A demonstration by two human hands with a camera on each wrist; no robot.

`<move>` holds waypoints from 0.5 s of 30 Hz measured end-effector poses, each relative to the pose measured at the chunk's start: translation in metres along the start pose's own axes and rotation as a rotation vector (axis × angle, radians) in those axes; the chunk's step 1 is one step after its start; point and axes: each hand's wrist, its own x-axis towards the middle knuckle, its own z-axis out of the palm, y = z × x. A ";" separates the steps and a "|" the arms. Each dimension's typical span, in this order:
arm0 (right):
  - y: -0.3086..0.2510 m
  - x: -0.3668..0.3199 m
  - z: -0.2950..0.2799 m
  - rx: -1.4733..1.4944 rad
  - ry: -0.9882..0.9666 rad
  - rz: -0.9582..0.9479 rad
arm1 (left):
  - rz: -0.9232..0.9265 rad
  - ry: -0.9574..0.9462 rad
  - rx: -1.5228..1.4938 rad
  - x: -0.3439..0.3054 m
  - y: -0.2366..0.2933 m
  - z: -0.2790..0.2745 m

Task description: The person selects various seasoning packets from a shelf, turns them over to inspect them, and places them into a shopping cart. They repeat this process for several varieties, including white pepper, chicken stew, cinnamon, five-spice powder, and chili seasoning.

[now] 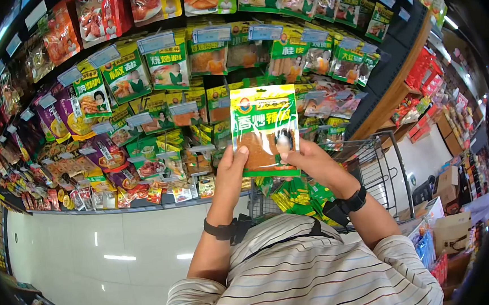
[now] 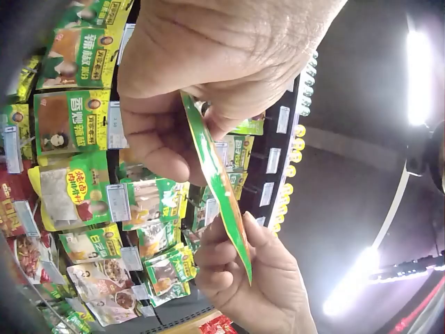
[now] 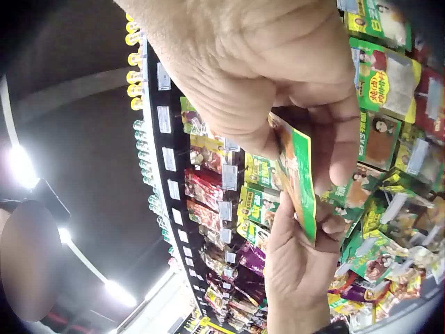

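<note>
A seasoning packet point(image 1: 258, 146) with a yellow top, green bands and a clear window of reddish-brown powder is held upright before the chest, its printed front toward the head camera. My left hand point(image 1: 230, 173) pinches its lower left edge, thumb on the front and fingers behind. At the lower right corner my right hand point(image 1: 320, 165) pinches it the same way. Both wrist views show the packet nearly edge-on, its green bottom edge point(image 2: 221, 191) between the left hand point(image 2: 215, 62) and right hand point(image 2: 257, 278). Behind the packet the fingers are partly hidden.
Shelves of hanging seasoning packets point(image 1: 126, 78) with price tags point(image 1: 156, 42) fill the wall ahead. A wire shopping cart point(image 1: 379, 171) stands close in front, with several green and yellow packets point(image 1: 293, 197) inside. Cardboard boxes point(image 1: 453, 231) stand at the right. Pale floor tiles point(image 1: 91, 237) show at left.
</note>
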 end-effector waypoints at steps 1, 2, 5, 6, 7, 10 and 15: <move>0.003 -0.001 -0.001 0.005 -0.011 0.011 | -0.008 -0.028 -0.008 -0.003 0.003 0.002; 0.009 -0.001 -0.003 0.009 -0.019 0.022 | -0.031 -0.035 -0.008 -0.004 0.003 0.002; 0.019 -0.004 -0.002 0.042 -0.019 -0.005 | -0.084 -0.055 0.016 -0.006 -0.002 0.000; 0.025 -0.004 -0.003 0.060 -0.036 -0.004 | -0.094 -0.056 0.038 -0.007 -0.007 -0.002; 0.028 -0.006 -0.004 0.078 -0.051 -0.004 | -0.105 -0.059 0.061 -0.007 -0.012 -0.004; 0.038 -0.008 -0.011 0.055 -0.075 0.033 | -0.129 -0.065 0.083 -0.013 -0.008 0.000; 0.040 -0.021 -0.015 0.108 -0.111 0.097 | -0.145 -0.086 0.125 -0.020 -0.010 0.010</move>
